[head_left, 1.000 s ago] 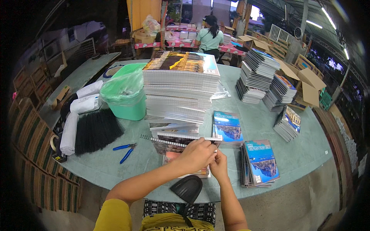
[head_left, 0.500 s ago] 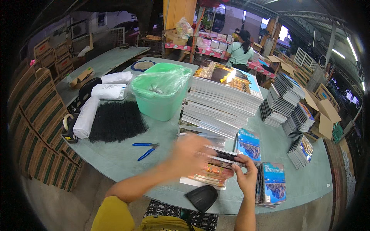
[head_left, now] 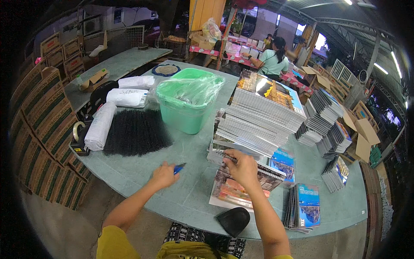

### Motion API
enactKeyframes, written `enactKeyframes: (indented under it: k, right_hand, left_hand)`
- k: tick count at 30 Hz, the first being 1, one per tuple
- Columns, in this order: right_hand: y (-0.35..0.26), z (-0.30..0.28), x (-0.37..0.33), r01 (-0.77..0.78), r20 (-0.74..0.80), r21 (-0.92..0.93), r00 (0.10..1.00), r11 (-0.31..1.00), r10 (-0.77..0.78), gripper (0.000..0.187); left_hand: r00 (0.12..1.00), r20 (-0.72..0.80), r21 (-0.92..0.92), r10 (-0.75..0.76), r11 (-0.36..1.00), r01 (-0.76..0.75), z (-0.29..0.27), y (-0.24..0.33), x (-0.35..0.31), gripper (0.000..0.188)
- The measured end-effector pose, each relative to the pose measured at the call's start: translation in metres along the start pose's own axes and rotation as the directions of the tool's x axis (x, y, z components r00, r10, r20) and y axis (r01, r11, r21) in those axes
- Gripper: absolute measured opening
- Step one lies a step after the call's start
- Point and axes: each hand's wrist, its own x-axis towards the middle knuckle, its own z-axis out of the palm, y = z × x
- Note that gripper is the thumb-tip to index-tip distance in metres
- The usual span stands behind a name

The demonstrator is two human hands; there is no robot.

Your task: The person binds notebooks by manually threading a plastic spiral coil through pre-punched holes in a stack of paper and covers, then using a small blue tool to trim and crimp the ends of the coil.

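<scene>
From my remote seat I see both hands over the near part of the green table (head_left: 194, 190). My left hand (head_left: 165, 175) is closed around a pair of blue-handled pliers (head_left: 177, 169), their dark tip pointing right. My right hand (head_left: 239, 166) has its thumb and fingers drawn nearly together, pinching the left end of the coiled spine of a spiral notebook (head_left: 272, 178); I can't tell how firmly. That notebook stands tilted, spine up, just far of an orange-printed sheet (head_left: 235, 193), its middle partly hidden by my hand.

Just beyond stands a tall stack of notebooks (head_left: 261, 123), with blue-covered notebooks (head_left: 308, 205) piled to the right. A dark rounded object (head_left: 233, 221) lies at the near edge. On the left I have loose black coils (head_left: 136, 131), white rolls (head_left: 127, 97) and a green bin (head_left: 183, 118).
</scene>
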Motion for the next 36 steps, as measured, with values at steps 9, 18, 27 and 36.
enactKeyframes:
  k: [9,18,27,36]
  right_hand:
    - [0.004,0.001,-0.005,-0.04,0.078,0.115,0.996,0.993,0.031,0.033]
    - [0.007,-0.013,-0.003,-0.016,0.201,0.242,0.979,0.97,-0.034,0.036]
    - [0.002,-0.008,-0.015,0.1,-0.049,0.069,0.994,0.993,-0.097,0.021]
    - [0.0,-0.007,-0.02,0.039,-0.085,0.032,0.996,0.999,-0.036,0.02]
  left_hand:
    - [0.874,0.412,-0.715,0.256,0.686,0.136,-0.08,0.114,-0.019,0.041]
    - [0.899,0.404,-0.723,0.169,0.661,0.201,-0.076,0.128,-0.017,0.038]
    - [0.968,0.123,-0.424,0.219,0.893,-0.149,-0.084,0.12,-0.018,0.031]
    - [0.651,0.648,-0.75,0.395,0.188,0.634,-0.087,0.132,-0.025,0.043]
